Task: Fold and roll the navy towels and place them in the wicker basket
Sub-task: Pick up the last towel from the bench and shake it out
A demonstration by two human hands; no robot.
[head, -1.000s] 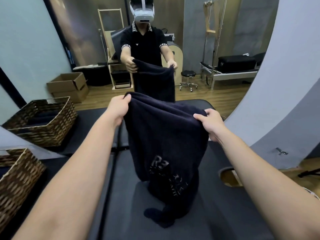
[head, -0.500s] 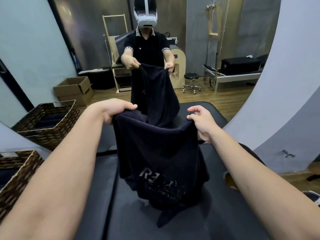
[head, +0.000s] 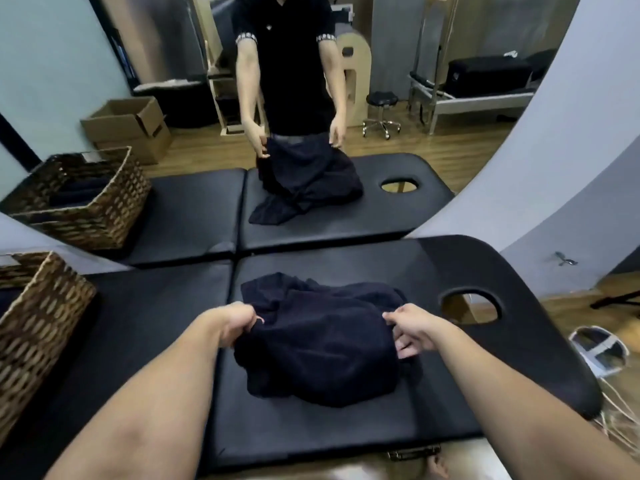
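Both hands pinch the navy towel (head: 322,344): your left hand (head: 237,322) has its grip on the left edge, your right hand (head: 412,329) on the right edge. From the head view, the towel lies bunched and rumpled on the black table (head: 485,271), so you are at the laying-out step, I judge. Next, pull the edges apart to flatten it before folding. The wicker basket (head: 41,327) waits at your left.
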